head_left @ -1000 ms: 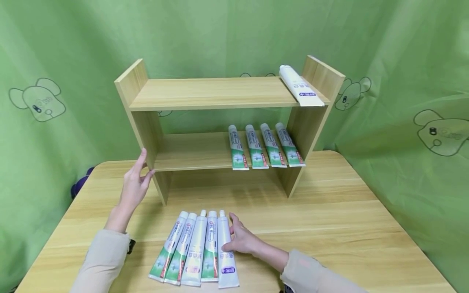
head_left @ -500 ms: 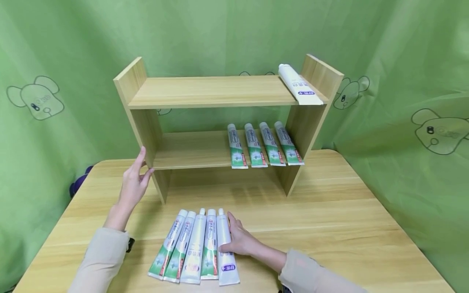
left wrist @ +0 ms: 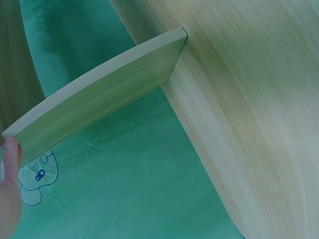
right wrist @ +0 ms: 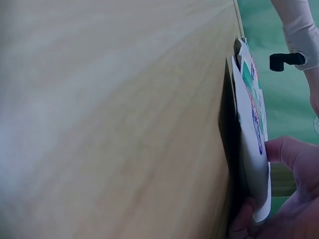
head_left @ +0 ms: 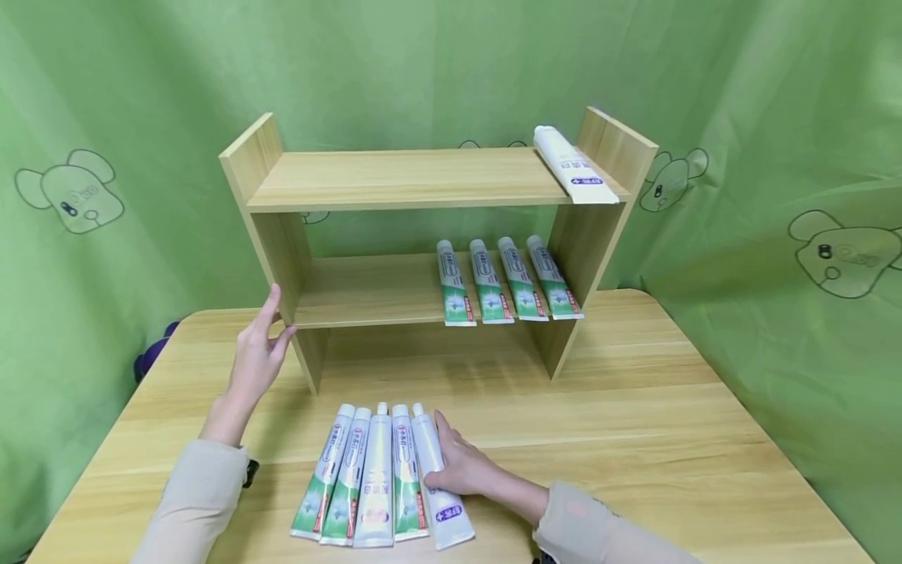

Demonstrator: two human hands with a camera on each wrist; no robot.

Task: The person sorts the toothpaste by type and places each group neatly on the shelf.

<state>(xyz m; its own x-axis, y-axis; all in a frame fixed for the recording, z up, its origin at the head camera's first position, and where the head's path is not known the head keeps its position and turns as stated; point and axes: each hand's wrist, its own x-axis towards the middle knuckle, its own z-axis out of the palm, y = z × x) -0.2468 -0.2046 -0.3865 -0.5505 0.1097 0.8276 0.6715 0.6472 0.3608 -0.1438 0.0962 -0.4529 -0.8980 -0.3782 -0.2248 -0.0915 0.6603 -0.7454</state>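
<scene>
My right hand (head_left: 461,466) grips the rightmost white toothpaste tube (head_left: 445,513) in a fanned row on the table, thumb on top and fingers at its far side. In the right wrist view, thumb and fingertips pinch that tube (right wrist: 255,174) by its edges, close over the tabletop. To its left lie another white tube (head_left: 376,486) and several green-and-white toothpaste tubes (head_left: 407,486). My left hand (head_left: 257,356) holds the left side panel of a wooden shelf (head_left: 423,182), thumb at the front edge by the middle board. The left wrist view shows a finger (left wrist: 10,159) against the wood.
Several green-and-white tubes (head_left: 486,282) lie side by side at the right of the middle board. One white tube (head_left: 571,168) rests on the top board at right. A green curtain (head_left: 395,70) hangs behind the table (head_left: 634,439).
The white tube under my right hand has swung, its flat end moving right, away from the neighbouring tube. The other tubes in the row shifted slightly. My left hand stays on the shelf.
</scene>
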